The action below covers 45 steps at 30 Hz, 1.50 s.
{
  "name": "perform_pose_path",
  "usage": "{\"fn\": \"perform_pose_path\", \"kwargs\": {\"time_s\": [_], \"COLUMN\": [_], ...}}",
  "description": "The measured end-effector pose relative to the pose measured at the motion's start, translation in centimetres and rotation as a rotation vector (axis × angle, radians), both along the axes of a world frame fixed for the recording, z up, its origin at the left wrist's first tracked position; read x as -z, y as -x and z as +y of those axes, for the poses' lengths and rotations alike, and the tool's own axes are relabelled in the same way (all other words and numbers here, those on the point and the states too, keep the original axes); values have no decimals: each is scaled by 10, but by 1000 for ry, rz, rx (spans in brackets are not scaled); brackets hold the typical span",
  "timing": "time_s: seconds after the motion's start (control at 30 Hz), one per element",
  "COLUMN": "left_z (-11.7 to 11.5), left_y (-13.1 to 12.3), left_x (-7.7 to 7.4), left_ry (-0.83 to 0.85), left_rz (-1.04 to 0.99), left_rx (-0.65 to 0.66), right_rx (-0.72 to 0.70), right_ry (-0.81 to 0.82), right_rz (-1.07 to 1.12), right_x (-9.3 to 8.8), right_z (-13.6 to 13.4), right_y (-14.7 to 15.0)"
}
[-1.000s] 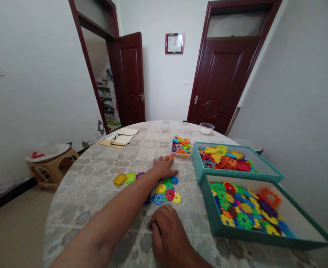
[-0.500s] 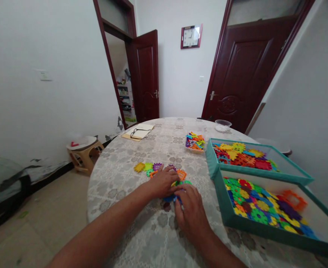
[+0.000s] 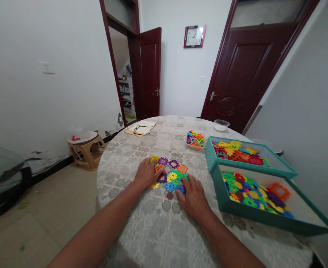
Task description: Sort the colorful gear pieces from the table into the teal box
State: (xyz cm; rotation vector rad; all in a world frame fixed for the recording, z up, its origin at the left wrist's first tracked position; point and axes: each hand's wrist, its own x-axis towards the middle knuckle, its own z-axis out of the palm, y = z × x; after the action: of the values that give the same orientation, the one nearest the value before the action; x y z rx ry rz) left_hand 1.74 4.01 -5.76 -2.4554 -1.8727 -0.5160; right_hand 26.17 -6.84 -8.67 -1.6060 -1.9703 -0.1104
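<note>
Colourful plastic gear pieces lie in a cluster on the table. My left hand [image 3: 146, 173] rests on the cluster's left side, fingers spread over an orange square piece [image 3: 158, 168] and near a yellow piece [image 3: 154, 159]. On the right side, my right hand [image 3: 193, 193] has its fingers stretched out, touching green gears [image 3: 178, 178] and a dark blue gear [image 3: 181, 188]. Between the hands are a yellow gear [image 3: 172, 176], a light blue gear [image 3: 170, 186] and a purple square ring [image 3: 173, 164]. A brown gear [image 3: 170, 195] sits at the near edge.
Two joined teal box halves [image 3: 219, 190] full of gears and plates stand at right. Behind the cluster is a small clear tub of pieces [image 3: 195, 140]. Glasses [image 3: 143, 129] lie on a notebook [image 3: 147, 124] at the far left; a clear bowl [image 3: 221, 125] stands at the back.
My hands have moved apart from the middle of the cluster: the left went left, the right slightly right. Gears they were covering now show between them. The view has shifted a little.
</note>
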Motion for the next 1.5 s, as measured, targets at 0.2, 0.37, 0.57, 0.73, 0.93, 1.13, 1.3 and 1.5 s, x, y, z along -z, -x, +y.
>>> {"fn": "perform_pose_path", "kwargs": {"time_s": [0.2, 0.37, 0.57, 0.73, 0.93, 1.13, 1.3, 1.5], "left_z": [-18, -23, -17, -17, -18, -11, -5, -9], "left_y": [-55, -70, -28, -13, -20, -18, -18, -23], "left_x": [0, -1, -5, -18, -24, -21, -18, -24], "left_ry": [7, 42, 41, 127, 160, 125, 58, 349], "left_rz": [-68, -274, -353, -170, -121, -221, -403, -711], "left_rx": [137, 356, 432, 472, 474, 498, 379, 300], "right_rx": [4, -55, -112, -53, 129, 150, 68, 14], "right_ry": [19, 38, 83, 170, 219, 174, 213, 252], "right_rz": [-10, 73, 271, 510, 764, 706, 755, 735], "right_x": [-6, -9, -22, -34, -43, -49, -42, -44], "right_z": [2, 7, 12, 13, 14, 14, 14, 10], "right_y": [-4, -13, -22, -25, -33, -40, -37, -29]}}
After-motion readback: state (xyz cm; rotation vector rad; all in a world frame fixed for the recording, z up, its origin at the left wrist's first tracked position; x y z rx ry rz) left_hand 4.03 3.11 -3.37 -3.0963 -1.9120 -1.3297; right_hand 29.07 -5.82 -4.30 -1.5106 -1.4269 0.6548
